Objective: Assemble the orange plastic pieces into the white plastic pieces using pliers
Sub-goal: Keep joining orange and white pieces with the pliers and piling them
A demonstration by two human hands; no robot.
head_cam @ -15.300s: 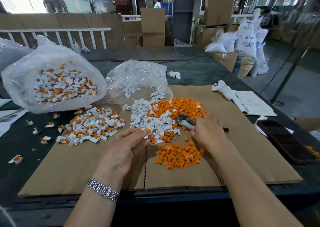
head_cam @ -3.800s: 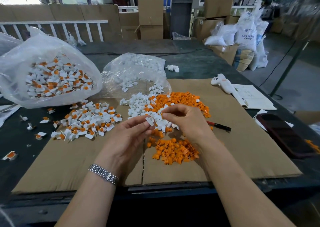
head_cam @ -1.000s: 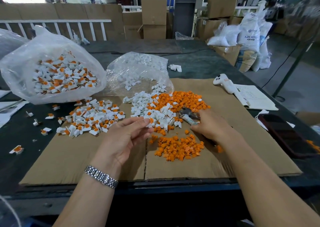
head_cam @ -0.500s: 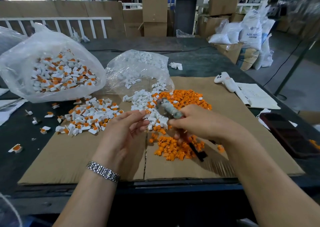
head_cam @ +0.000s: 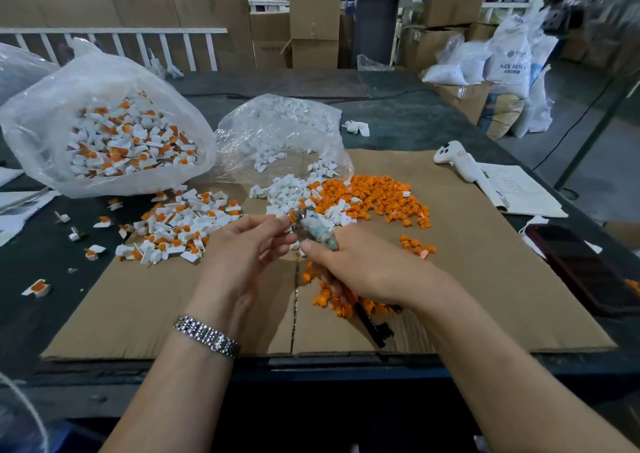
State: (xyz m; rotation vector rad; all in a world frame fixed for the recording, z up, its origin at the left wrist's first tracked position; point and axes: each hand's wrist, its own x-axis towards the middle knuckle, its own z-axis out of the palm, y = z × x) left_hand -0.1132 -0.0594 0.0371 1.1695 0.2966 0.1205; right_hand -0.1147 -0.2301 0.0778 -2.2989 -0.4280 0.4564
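Pliers (head_cam: 317, 232) raised since — "ABS RESIN" sack (head_cam: 512, 61)

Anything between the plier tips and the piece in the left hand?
Nothing visible. The pliers, gripped by the right hand, have their tips right at the piece pinched by the left hand. Whether the tips touch it is too blurred to tell.

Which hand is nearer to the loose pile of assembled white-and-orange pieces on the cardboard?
Left. The left hand lies just beside the assembled pile; the right hand, gripping the pliers, is farther away, beyond the left.
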